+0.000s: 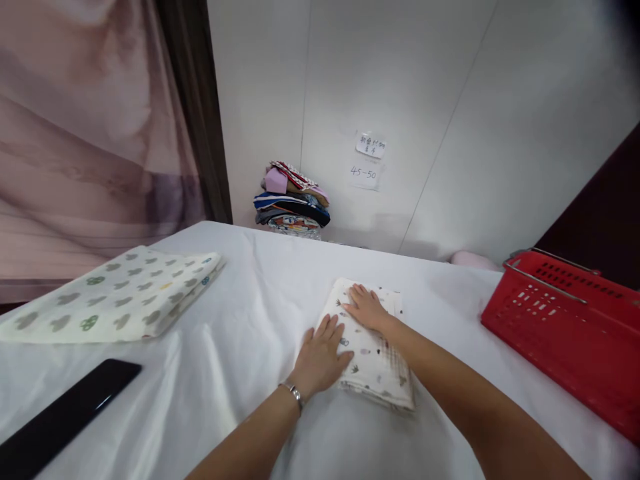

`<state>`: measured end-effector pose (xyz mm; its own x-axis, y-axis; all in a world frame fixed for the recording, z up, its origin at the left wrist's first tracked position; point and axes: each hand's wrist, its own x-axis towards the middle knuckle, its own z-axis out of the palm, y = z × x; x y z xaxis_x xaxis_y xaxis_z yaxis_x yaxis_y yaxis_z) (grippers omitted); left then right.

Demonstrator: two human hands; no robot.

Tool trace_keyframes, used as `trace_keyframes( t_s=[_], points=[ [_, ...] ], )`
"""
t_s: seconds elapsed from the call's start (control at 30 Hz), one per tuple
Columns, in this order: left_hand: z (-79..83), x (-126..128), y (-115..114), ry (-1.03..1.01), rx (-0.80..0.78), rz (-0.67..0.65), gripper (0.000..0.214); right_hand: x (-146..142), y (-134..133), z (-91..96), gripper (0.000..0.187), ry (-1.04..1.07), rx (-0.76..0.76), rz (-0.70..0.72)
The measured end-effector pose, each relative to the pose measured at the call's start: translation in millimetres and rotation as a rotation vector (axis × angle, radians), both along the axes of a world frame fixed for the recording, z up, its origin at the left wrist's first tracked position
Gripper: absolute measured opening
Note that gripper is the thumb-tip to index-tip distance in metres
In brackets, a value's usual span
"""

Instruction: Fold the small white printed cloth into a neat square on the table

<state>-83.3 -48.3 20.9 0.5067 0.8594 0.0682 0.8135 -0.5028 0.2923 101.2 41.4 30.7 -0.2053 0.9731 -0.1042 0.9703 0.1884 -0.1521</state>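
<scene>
A folded white cloth with small printed figures lies on the white-covered table in front of me. My left hand rests against its left edge, fingers spread and partly on top of the fabric. Near the cloth's far edge, my right hand lies flat with the fingers stretched out. Both palms face down and neither hand grips anything. The right forearm covers part of the cloth's right side.
On the left lies another folded cloth with grey and green prints, and nearer me a long black flat object. A red plastic basket stands at right. Behind the table is a pile of folded fabrics by the wall.
</scene>
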Motion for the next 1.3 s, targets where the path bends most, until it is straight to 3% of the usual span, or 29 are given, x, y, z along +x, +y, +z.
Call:
trace_keyframes(
  t_s=[0.23,0.43,0.53,0.7,0.8,0.93,1.17,1.3],
  points=[
    [0.1,1.5,1.9,-0.002,-0.026,-0.005,0.06,48.5,-21.4,-11.1,0.067,-0.124,0.059,-0.27],
    [-1.2,1.5,2.8,-0.005,-0.022,-0.001,0.06,47.0,-22.0,-3.1,0.065,-0.108,0.022,-0.275],
    [-3.7,1.9,4.1,-0.005,-0.025,-0.008,0.061,39.6,-40.9,-0.3,0.065,-0.104,0.031,-0.283],
    [-7.3,3.1,5.8,-0.01,0.013,-0.009,0.06,26.4,-83.1,-10.6,0.071,-0.064,0.058,-0.151],
    [-8.0,2.9,6.4,-0.017,0.022,-0.008,0.059,21.3,-93.5,-9.7,0.066,-0.035,0.069,-0.146],
    [-8.6,2.3,6.4,-0.033,0.012,0.002,0.057,23.9,-103.5,-4.5,0.061,0.09,0.13,-0.211],
    [-2.0,-0.2,10.0,-0.147,-0.008,0.103,0.054,36.7,-148.6,-29.5,0.071,0.666,0.138,-0.603],
    [8.2,-10.7,18.7,-0.204,-0.078,0.26,0.049,29.5,-166.2,-39.3,0.07,0.715,0.168,-0.597]
  ],
)
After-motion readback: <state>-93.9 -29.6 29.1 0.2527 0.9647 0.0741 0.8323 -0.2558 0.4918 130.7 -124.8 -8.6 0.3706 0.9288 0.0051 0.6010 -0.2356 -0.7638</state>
